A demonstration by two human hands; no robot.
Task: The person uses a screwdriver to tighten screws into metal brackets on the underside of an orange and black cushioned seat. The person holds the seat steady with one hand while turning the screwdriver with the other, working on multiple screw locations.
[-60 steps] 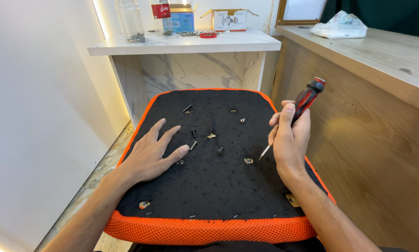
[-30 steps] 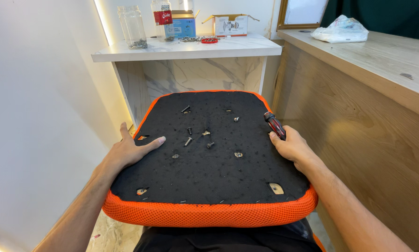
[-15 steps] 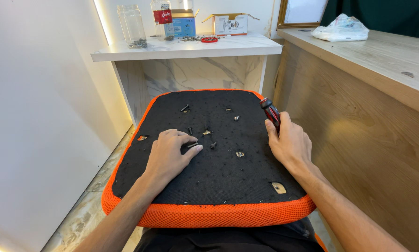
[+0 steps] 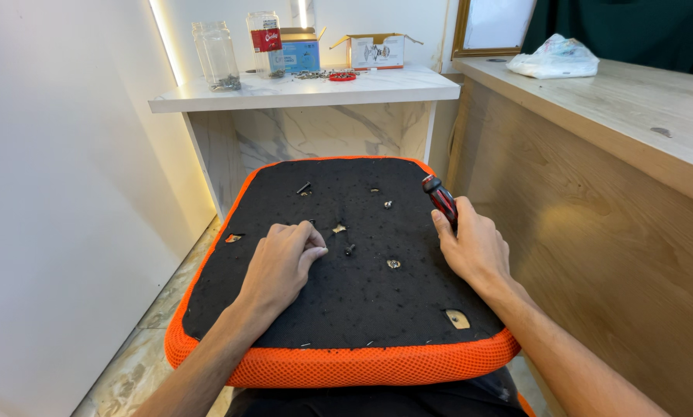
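Observation:
An upturned chair seat with a black underside and orange mesh edge lies across my lap. Several small screws and mounting holes dot the black cloth. My left hand rests near the middle with its fingers curled over the cloth beside a screw; whether it pinches something is hidden. My right hand lies on the seat's right side and holds a red and black screwdriver, the handle pointing away from me.
A white marble-look shelf stands beyond the seat with glass jars, small cardboard boxes and loose hardware. A wooden counter runs along the right, with a plastic bag on it. A white wall closes the left.
My right hand lowered the screwdriver from upright to flat on the seat. My left hand slid from the seat's left edge toward the middle and curled its fingers.

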